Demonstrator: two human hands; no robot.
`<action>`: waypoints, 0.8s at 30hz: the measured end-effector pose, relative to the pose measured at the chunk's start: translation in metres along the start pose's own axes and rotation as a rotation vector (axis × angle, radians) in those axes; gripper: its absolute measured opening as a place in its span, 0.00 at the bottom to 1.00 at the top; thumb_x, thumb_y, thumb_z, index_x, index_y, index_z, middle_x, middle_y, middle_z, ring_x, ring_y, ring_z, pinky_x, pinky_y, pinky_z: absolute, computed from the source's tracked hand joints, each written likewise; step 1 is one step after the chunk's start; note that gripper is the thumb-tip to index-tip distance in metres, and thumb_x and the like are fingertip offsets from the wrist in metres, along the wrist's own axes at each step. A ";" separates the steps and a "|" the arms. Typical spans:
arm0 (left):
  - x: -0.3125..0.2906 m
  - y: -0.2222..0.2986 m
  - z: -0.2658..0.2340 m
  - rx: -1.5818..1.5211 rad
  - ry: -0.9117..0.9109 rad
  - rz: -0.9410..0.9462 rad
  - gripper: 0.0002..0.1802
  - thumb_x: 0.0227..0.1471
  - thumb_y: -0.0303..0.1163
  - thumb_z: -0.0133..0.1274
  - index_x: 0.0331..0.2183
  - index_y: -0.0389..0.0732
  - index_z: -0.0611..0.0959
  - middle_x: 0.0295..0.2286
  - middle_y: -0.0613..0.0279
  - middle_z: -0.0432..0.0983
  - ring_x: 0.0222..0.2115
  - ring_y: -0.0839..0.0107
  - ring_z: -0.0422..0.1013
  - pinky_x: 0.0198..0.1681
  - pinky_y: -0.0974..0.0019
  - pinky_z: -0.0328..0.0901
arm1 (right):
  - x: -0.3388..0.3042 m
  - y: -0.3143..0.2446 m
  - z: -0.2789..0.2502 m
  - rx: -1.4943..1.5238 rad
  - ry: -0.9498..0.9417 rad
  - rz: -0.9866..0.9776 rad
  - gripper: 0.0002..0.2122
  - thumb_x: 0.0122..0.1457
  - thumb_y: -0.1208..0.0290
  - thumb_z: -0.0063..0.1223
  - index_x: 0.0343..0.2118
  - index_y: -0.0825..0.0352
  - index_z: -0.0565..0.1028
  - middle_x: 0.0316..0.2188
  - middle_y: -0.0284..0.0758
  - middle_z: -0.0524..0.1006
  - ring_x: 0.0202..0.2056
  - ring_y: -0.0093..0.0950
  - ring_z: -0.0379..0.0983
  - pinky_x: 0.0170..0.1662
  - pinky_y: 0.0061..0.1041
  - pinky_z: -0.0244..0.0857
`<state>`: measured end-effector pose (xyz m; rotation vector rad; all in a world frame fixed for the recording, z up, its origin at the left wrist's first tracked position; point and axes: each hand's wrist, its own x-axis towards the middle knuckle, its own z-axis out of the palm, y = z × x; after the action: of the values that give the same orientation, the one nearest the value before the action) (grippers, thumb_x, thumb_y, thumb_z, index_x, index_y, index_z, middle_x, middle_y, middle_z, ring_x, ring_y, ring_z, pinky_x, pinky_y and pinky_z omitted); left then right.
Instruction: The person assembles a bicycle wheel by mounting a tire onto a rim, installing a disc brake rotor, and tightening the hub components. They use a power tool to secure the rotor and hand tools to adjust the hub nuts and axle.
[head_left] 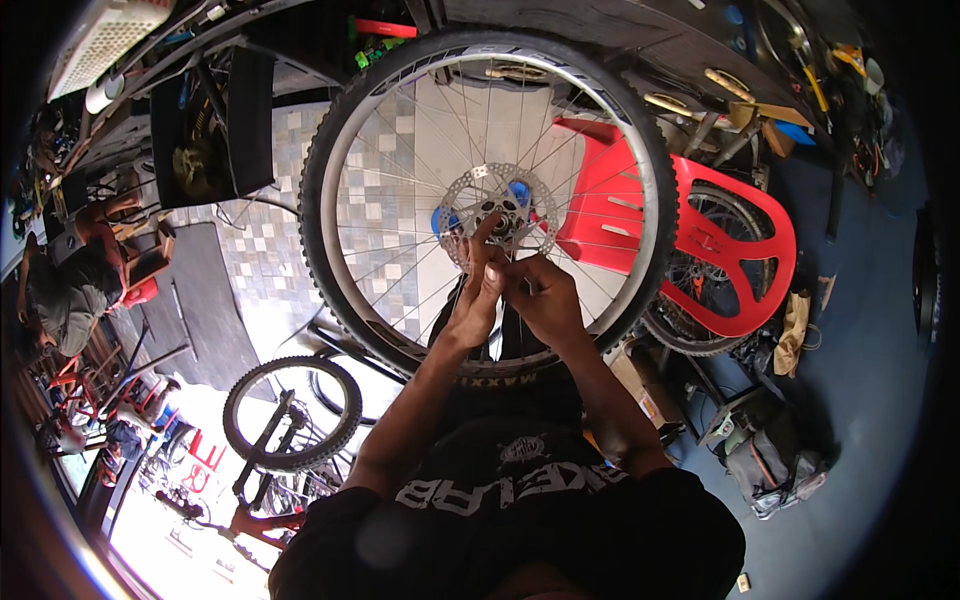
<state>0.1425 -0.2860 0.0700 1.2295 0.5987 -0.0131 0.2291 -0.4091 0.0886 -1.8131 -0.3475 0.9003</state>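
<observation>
A bicycle wheel [648, 240] with a black knobby tyre lies in front of me, its hub [497, 222] and silver brake disc [545, 190] facing up. My left hand [476, 300] is over the spokes, one finger stretched to the hub and the thumb raised beside my right hand. Just right of it, my right hand [545, 298] has its fingers curled in a pinch at the disc's near edge. Whatever those fingertips may hold is too small to make out. Blue shoes [519, 193] show through the spokes.
A red plastic chair [690, 240] stands right of the wheel, with another wheel [655, 325] under it. To the lower left is a bicycle [290, 415]. A grey and black backpack [770, 460] lies at right. Another person [75, 290] sits at far left. Workbenches with tools line the far side.
</observation>
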 end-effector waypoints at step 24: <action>0.014 0.005 -0.037 1.109 0.170 0.342 0.22 0.52 0.34 0.67 0.51 0.54 0.87 0.43 0.55 0.72 0.45 0.54 0.68 0.48 0.51 0.64 | 0.080 0.007 -0.016 -0.627 -0.020 0.069 0.11 0.63 0.64 0.62 0.39 0.67 0.83 0.34 0.45 0.83 0.34 0.42 0.81 0.38 0.38 0.72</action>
<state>0.1400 -0.2475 0.0610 2.4190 0.5177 0.0546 0.2929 -0.3744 0.0520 -2.3993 -0.6355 0.9204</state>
